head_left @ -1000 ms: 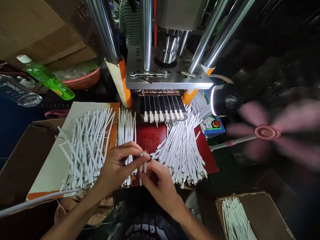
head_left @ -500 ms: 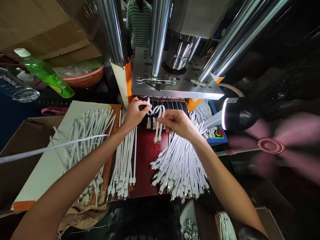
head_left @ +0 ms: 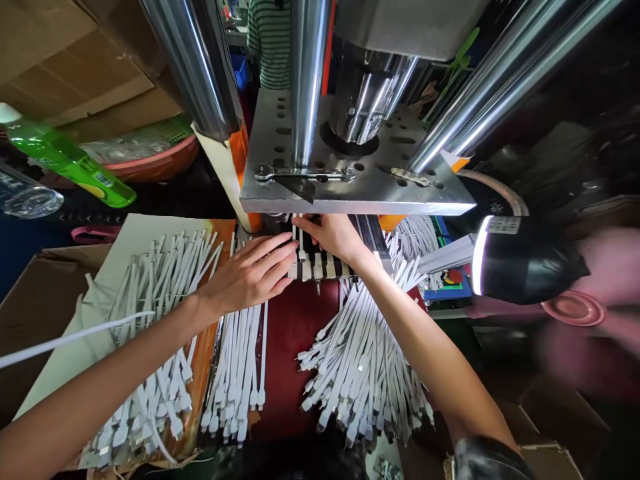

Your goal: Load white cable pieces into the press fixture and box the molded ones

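My left hand lies flat with its fingers stretched out, the tips touching the left end of the black slotted fixture under the steel press plate. My right hand reaches into the fixture beneath the plate, its fingers pressing a white strap down into a slot. White connector ends sit in several slots along the fixture's front. A row of white straps lies below my left hand, and a fanned pile of white straps lies under my right forearm.
A further heap of straps rests on a white board at the left. A green bottle and an orange basin stand behind. A lit lamp and a pink fan are at the right. A person in a striped shirt stands behind the press.
Both hands rose from the near edge to the fixture carrying looped white straps. The left hand has since let go and flattened; the right pushes a strap into a slot.
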`<state>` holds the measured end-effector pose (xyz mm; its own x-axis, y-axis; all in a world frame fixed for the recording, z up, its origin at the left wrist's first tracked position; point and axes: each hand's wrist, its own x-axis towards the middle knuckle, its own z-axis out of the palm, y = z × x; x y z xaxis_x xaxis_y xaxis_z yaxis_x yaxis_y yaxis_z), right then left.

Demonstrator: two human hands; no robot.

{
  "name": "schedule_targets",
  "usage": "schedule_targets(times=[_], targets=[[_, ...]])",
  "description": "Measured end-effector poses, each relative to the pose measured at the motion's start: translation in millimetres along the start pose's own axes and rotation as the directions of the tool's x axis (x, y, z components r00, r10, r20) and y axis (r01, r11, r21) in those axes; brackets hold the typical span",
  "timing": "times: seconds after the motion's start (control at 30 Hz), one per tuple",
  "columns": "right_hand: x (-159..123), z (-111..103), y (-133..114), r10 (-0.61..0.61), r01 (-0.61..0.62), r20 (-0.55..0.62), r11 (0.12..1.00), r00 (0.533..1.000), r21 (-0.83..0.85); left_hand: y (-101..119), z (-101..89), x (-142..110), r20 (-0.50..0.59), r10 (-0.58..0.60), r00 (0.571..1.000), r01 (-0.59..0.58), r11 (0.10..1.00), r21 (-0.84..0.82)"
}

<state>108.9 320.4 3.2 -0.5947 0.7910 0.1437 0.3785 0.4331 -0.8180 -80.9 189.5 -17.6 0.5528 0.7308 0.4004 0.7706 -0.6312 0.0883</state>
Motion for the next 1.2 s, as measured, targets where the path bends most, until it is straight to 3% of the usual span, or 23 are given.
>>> schedule_targets(times=[0.17, 0.27, 0.33, 0.4, 0.5, 0.57, 0.67, 0.8, 1.03, 1.13, 1.2], targets=[[-1.2, -0.9, 5.5, -0.012, 0.011, 0.012, 0.994, 1.000, 0.111, 11.9, -0.8, 5.9, 0.039, -0.064, 0.997, 0.064, 0.998, 0.021], [-1.8, 0.1, 3.4, 0.033, -0.032, -0.025, 0.998, 0.999, 0.056, 26.0, 1.5, 5.8, 0.033, -0.098, 0.995, 0.095, 0.992, 0.081], [-10.7, -1.3, -2.7, 0.052, -0.061, -0.118, 0.995, 0.992, -0.078, 37.6, 4.0, 6.2, 0.020, -0.164, 0.986, 0.160, 0.978, 0.134], [-28.6, -4.2, -11.7, -0.035, -0.010, -0.158, 0.961, 0.987, -0.277, 48.2, 5.4, 7.7, 0.015, -0.232, 0.973, 0.227, 0.961, 0.158], [-56.9, -6.1, -26.2, -0.121, 0.107, 0.012, 0.819, 0.993, -0.564, 54.7, 3.8, 13.7, 0.048, -0.279, 0.959, 0.270, 0.953, 0.139], [-61.9, -3.1, -33.4, -0.055, 0.107, 0.097, 0.716, 0.994, -0.690, 49.1, 1.5, 21.2, 0.060, -0.295, 0.954, 0.286, 0.950, 0.122], [-42.1, 4.4, -37.3, 0.037, 0.030, 0.068, 0.622, 0.997, -0.782, 28.6, -0.1, 36.9, 0.035, -0.314, 0.949, 0.308, 0.944, 0.122], [-7.1, 7.8, -30.9, 0.033, 0.009, 0.038, 0.632, 0.999, -0.775, -0.7, 2.6, 57.4, 0.043, -0.329, 0.943, 0.321, 0.938, 0.135], [24.4, 3.1, -16.9, 0.025, -0.012, 0.005, 0.632, 1.000, -0.775, -34.0, 9.9, 83.9, 0.020, -0.306, 0.952, 0.302, 0.947, 0.107], [25.2, -1.4, -26.7, 0.043, -0.043, -0.020, 0.646, 0.999, -0.762, -33.8, 4.8, 82.0, 0.024, -0.338, 0.941, 0.335, 0.938, 0.087], [-0.5, 1.8, -39.8, 0.036, -0.051, -0.035, 0.660, 0.999, -0.749, -15.7, -6.9, 62.3, 0.027, -0.358, 0.933, 0.357, 0.933, 0.053]])
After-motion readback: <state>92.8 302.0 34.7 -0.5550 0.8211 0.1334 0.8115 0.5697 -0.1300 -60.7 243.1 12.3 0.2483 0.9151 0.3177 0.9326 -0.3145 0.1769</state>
